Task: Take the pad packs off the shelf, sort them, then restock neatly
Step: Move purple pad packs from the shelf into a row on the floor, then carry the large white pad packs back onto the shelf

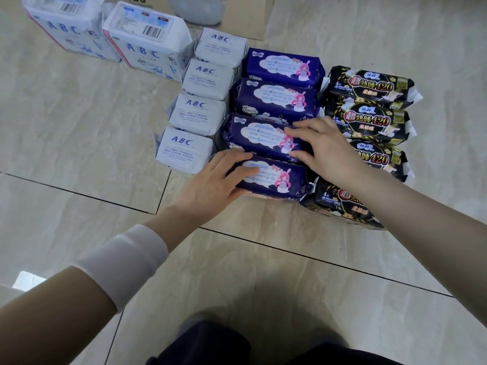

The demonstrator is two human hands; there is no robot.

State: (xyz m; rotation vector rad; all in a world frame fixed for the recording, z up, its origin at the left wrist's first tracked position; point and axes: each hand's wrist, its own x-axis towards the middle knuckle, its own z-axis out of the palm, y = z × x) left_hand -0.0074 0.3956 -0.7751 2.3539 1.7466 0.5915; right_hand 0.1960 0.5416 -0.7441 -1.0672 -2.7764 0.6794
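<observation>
Pad packs lie sorted in three rows on the tiled floor. Several small white ABC packs [198,113] form the left row, several dark blue packs with a pink cartoon figure [276,98] the middle row, and several black packs marked 420 [369,84] the right row. My left hand [210,184] grips the left end of the nearest blue pack [279,179]. My right hand [325,148] rests on the right end of the second blue pack [258,135], its fingers spread over it and its thumb at the pack's near edge.
Two large white ABC packs [147,46] stand at the back left. A cardboard box [247,17] and a grey rounded object [196,7] sit behind the rows. Bare beige tiles [79,127] stretch to the left and in front. My dark trousers [218,346] show at the bottom.
</observation>
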